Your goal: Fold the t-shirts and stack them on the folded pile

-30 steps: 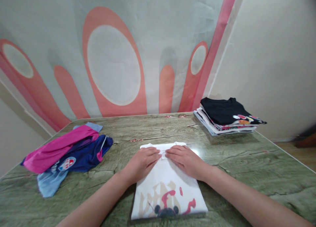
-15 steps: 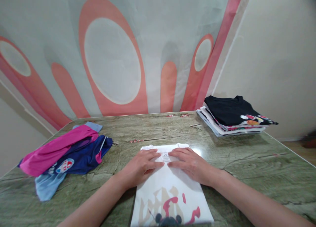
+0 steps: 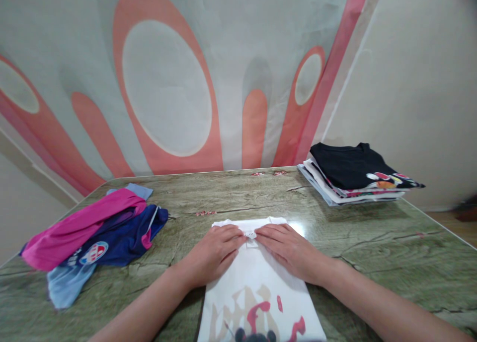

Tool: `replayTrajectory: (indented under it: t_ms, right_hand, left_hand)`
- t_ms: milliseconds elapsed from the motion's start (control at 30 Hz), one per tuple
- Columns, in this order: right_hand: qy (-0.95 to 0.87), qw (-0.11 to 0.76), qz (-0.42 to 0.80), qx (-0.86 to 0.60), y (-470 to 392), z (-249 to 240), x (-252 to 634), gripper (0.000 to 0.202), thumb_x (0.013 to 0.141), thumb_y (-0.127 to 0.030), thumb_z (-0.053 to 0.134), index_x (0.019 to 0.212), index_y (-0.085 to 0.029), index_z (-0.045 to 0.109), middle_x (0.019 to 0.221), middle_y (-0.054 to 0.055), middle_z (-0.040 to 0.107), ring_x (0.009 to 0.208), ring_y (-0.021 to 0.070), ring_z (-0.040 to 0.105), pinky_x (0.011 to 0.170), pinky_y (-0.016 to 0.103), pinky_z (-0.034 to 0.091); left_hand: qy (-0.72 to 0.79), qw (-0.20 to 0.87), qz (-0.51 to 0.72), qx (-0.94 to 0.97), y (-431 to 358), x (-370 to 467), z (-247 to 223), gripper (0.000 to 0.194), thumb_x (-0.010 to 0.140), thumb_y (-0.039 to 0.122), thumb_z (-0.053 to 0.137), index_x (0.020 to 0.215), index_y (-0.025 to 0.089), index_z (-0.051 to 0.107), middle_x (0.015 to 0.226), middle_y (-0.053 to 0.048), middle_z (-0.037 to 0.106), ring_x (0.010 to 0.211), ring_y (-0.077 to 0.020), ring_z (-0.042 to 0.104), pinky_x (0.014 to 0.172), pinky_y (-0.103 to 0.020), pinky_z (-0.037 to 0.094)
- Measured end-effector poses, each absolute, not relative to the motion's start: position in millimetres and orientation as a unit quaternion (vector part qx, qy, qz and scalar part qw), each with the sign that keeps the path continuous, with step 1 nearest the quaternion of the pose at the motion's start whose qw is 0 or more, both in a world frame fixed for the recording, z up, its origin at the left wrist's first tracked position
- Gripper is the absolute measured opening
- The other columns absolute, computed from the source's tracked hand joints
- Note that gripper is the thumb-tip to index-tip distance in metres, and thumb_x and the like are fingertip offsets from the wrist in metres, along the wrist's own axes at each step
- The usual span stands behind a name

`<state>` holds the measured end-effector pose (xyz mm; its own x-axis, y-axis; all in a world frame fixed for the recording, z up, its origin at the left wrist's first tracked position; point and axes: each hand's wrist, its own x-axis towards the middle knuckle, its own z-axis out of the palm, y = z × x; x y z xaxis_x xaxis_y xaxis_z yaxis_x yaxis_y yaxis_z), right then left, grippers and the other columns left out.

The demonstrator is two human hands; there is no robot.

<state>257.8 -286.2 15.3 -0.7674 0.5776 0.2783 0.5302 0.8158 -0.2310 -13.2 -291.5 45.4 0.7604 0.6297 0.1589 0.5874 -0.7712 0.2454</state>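
A white folded shirt [image 3: 257, 277] with a printed picture lies in front of me, its neckline away from me. My left hand [image 3: 216, 252] rests on its upper left part, fingers pressed together, the tips at the collar label. On the upper right part lies my right hand [image 3: 290, 250], its fingers also together and pinching at the collar. The two hands' fingertips nearly meet over the neck opening, and both thumbs are mostly hidden.
At the left of the wood-patterned table [image 3: 179, 193] is a loose heap of pink, navy and light blue clothes [image 3: 108, 233]. A folded stack topped by a black shirt [image 3: 350, 168] sits at the back right. A patterned wall covering [image 3: 231, 84] rises behind.
My fingers have closed in at the collar, and the thumbs, stretched toward each other before, are now tucked out of sight. The view has shifted slightly.
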Motion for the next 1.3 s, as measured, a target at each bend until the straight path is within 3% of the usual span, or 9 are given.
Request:
replayTrajectory:
  t_ms: [267,600,800,1033,1300]
  right_hand:
    - [-0.935,0.171,0.078,-0.302,-286.0,14.3,255.1,0.046,0.097,-0.019,0.039,0.143,-0.024,0.041,0.135,0.009,0.054,0.126,0.0215,0.043,0.103,0.042,0.038]
    - [-0.911,0.184,0.07,-0.362,-287.4,10.4,250.3,0.044,0.096,-0.022,0.042,0.141,-0.023,0.043,0.132,0.01,0.053,0.119,0.0258,0.045,0.1,0.045,0.041]
    - [-0.917,0.174,0.044,-0.355,-289.7,11.4,248.4,0.051,0.095,-0.017,0.044,0.142,-0.034,0.04,0.131,0.009,0.05,0.119,0.0264,0.044,0.097,0.047,0.041]
    - [-0.896,0.193,0.064,-0.394,-288.1,10.5,243.7,0.041,0.095,-0.021,0.043,0.136,-0.024,0.048,0.126,0.01,0.053,0.115,0.0246,0.045,0.097,0.044,0.042]
    - [-0.895,0.21,0.076,-0.387,-285.8,9.7,245.5,0.04,0.095,-0.022,0.044,0.134,-0.024,0.05,0.125,0.01,0.055,0.113,0.0247,0.046,0.097,0.044,0.042]
  left_hand:
    - [0.342,0.066,0.097,0.932,-289.9,-13.1,37.8,0.038,0.096,0.023,0.043,0.133,0.024,0.052,0.127,-0.008,0.057,0.121,-0.0242,0.048,0.106,-0.044,0.035]
    - [0.37,0.046,0.073,0.925,-292.1,-3.9,36.7,0.041,0.096,0.025,0.041,0.136,0.021,0.048,0.123,-0.01,0.055,0.116,-0.0252,0.048,0.099,-0.044,0.037]
    - [0.38,0.037,0.075,0.921,-294.6,-2.7,33.0,0.041,0.096,0.023,0.041,0.137,0.021,0.047,0.12,-0.01,0.055,0.115,-0.0257,0.047,0.098,-0.044,0.037]
    - [0.35,0.051,0.12,0.928,-292.8,-6.6,33.5,0.039,0.097,0.024,0.043,0.134,0.03,0.053,0.121,-0.009,0.055,0.113,-0.0243,0.049,0.097,-0.044,0.039]
    - [0.346,0.069,0.128,0.927,-292.4,-7.7,35.1,0.037,0.097,0.026,0.044,0.132,0.033,0.056,0.13,-0.008,0.055,0.12,-0.0247,0.049,0.1,-0.046,0.039]
